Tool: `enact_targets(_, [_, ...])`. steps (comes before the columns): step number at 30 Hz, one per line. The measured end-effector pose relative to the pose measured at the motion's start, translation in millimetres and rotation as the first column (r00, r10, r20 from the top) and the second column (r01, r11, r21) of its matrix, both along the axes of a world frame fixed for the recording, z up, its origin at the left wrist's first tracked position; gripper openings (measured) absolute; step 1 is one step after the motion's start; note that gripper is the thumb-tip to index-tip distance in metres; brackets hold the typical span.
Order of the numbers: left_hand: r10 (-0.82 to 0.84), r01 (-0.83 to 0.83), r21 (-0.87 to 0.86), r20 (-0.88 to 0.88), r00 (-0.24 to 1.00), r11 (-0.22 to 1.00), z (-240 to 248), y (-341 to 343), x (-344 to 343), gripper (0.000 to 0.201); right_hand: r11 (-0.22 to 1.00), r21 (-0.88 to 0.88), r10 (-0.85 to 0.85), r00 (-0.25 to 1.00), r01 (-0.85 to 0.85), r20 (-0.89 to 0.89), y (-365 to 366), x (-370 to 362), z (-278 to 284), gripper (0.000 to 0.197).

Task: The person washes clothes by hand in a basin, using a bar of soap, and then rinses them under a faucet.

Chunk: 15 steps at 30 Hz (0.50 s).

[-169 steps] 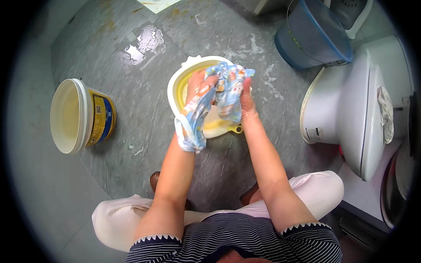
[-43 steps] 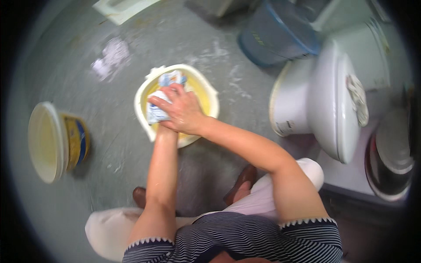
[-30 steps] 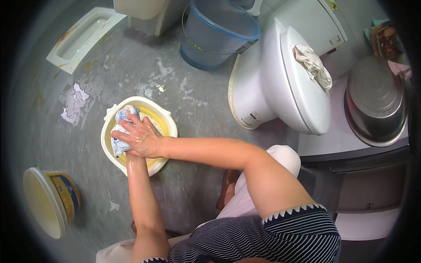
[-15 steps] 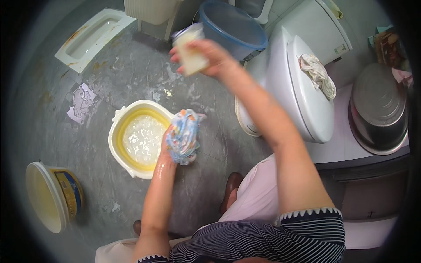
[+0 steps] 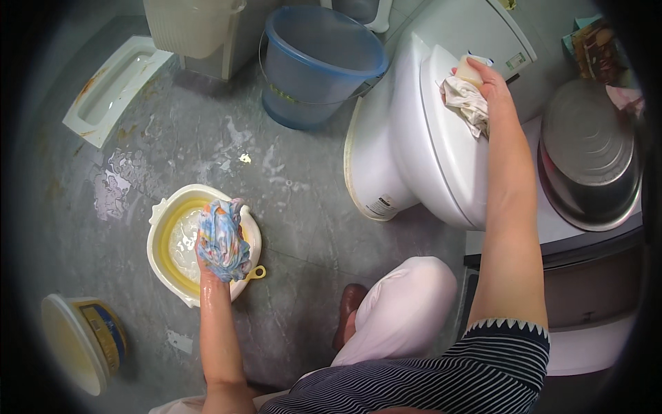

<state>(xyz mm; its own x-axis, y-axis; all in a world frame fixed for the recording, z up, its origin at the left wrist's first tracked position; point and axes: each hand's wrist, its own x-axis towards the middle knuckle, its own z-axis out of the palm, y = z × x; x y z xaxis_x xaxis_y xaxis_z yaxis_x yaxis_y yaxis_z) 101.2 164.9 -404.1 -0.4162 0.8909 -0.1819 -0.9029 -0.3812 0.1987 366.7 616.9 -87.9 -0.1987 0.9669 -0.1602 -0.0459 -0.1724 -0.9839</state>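
block [image 5: 469,71] moved from near bucket [image 5: 307,83] to toilet lid [image 5: 452,155], by rag [image 5: 466,102]; right hand [image 5: 491,81] pinches it. cloth [image 5: 224,238] bunched on left hand [image 5: 205,264] over basin [image 5: 154,245], finger closure hidden.

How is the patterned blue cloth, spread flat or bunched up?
Bunched up: the patterned blue cloth is a crumpled mass of folds in the left hand, and it hides most of that hand.

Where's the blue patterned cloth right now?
In the head view, the blue patterned cloth is left of centre, bunched in the left hand over the right part of the white basin.
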Motion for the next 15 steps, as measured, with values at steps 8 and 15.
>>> enact_targets(8, [-0.014, 0.015, -0.034, 0.02, 1.0, 0.999, -9, -4, -4, 0.042, 0.976, 0.209, -0.114, 0.959, 0.059, 0.261, 59, 40, -17, 0.039])
enact_targets(15, [0.006, -0.006, -0.017, 0.01, 1.0, 1.0, 3, 0, -7, 0.037, 0.86, 0.504, -0.509, -0.1, -0.075, 0.855, 36, 26, 0, 0.051])
